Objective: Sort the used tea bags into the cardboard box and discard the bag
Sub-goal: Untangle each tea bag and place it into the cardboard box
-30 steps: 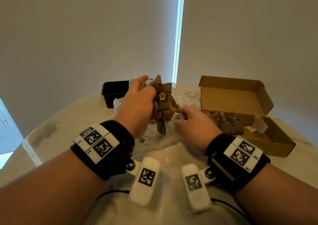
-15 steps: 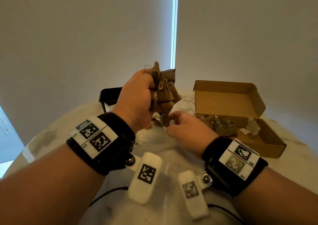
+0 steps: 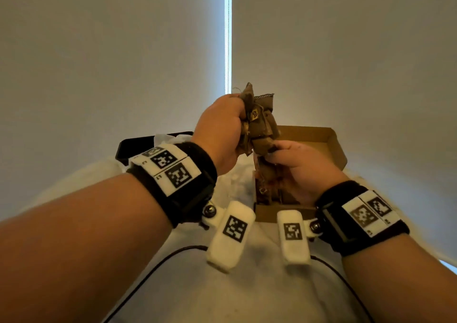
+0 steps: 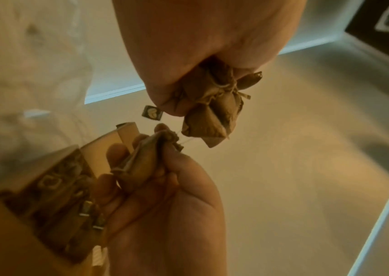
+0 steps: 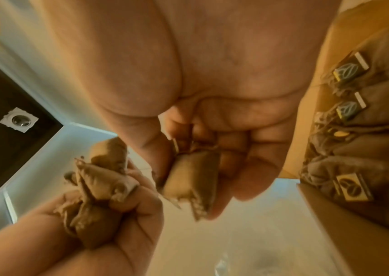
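My left hand (image 3: 237,124) is raised above the table and grips a bunch of brown used tea bags (image 3: 261,127) with tangled strings. Just below it, my right hand (image 3: 272,152) pinches a single tea bag (image 4: 141,164) at the bottom of the bunch; a thin string still links it to the rest. Both hands hover over the near end of the open cardboard box (image 3: 332,144). Several tea bags (image 3: 265,184) lie in a row inside the box, their tags (image 5: 345,71) showing in the right wrist view.
A crumpled clear plastic bag (image 3: 231,181) lies on the white table (image 3: 247,293) left of the box. A black tray (image 3: 133,147) stands at the back left. Cables run along the table near me. Grey blinds close off the far side.
Both hands have risen and shifted right, from above the plastic bag to over the box. My right hand has closed on one tea bag at the bunch's lower end.
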{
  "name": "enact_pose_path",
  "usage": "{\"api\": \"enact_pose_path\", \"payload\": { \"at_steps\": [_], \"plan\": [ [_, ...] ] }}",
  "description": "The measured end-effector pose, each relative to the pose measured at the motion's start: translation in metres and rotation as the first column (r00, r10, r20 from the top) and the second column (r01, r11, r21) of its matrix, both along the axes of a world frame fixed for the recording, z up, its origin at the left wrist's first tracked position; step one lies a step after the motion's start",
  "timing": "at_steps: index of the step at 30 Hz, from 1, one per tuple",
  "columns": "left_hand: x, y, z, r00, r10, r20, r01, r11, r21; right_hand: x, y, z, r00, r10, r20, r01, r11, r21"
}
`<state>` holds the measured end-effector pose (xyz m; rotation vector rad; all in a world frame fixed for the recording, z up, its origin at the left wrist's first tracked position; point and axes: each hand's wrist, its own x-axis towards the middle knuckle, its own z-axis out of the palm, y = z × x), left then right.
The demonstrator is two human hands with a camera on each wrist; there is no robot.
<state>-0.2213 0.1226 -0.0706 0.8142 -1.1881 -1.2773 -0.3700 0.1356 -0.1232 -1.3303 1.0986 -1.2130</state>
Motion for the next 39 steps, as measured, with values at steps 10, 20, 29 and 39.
{"api": "enact_pose_path", "payload": {
  "at_steps": [10, 20, 29, 39],
  "plan": [
    [0.004, -0.020, -0.080, 0.982, 0.017, -0.189, 0.030, 0.970, 0.240, -0.014, -0.004, -0.002, 1.000, -0.022, 0.004, 0.021, 0.983, 0.180],
    [0.006, -0.020, -0.078, 0.973, -0.035, -0.228, 0.113, 0.933, 0.343, 0.007, -0.007, -0.015, 0.978, -0.025, -0.207, 0.058, 0.986, 0.155],
    [-0.002, -0.011, -0.071, 0.933, -0.041, -0.357, 0.192, 0.896, 0.400, 0.027, -0.004, -0.020, 0.938, -0.128, -0.323, 0.129, 0.991, -0.019],
    [-0.006, -0.020, -0.078, 0.935, 0.006, -0.354, 0.149, 0.900, 0.410, 0.030, 0.000, -0.014, 0.904, -0.184, -0.386, 0.166, 0.983, -0.081]
  ]
}}
